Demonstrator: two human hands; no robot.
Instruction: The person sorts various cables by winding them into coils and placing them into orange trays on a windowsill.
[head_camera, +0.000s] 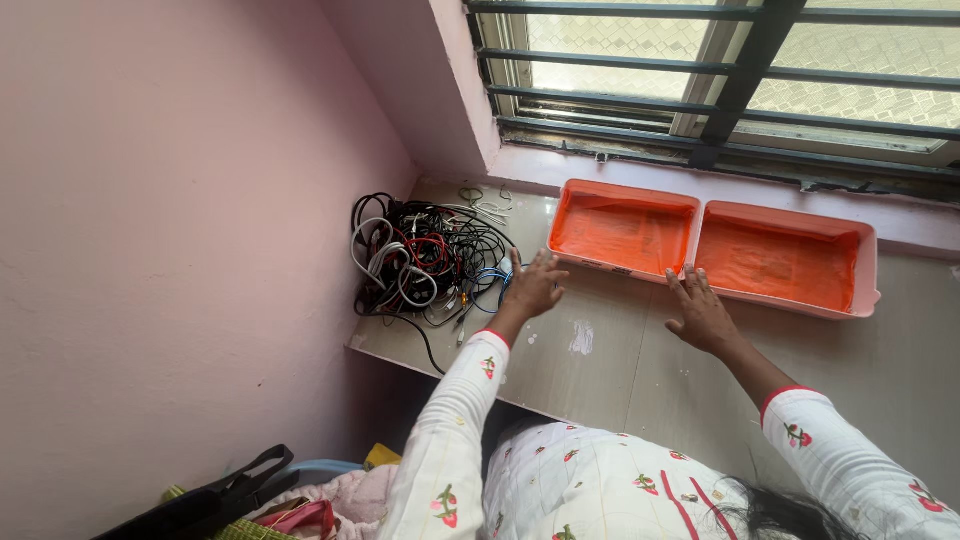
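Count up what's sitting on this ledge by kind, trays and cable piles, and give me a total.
Orange tray compartments: 2, the left compartment and the right compartment, joined side by side
Tangled cable pile: 1
Hands resting on the ledge: 2, left hand and right hand
Total: 5

Daylight enters through the barred frosted-glass window (740, 70) at upper right; panes near blown out. The glossy orange two-compartment plastic tray (715, 245) shows soft sheen on both floors. The pink plaster wall (170, 230) at left is evenly lit, darker toward the lower left corner. Shadows soft under the beige stone ledge (600, 370). Wide-angle bending at edges; focus sharp overall.
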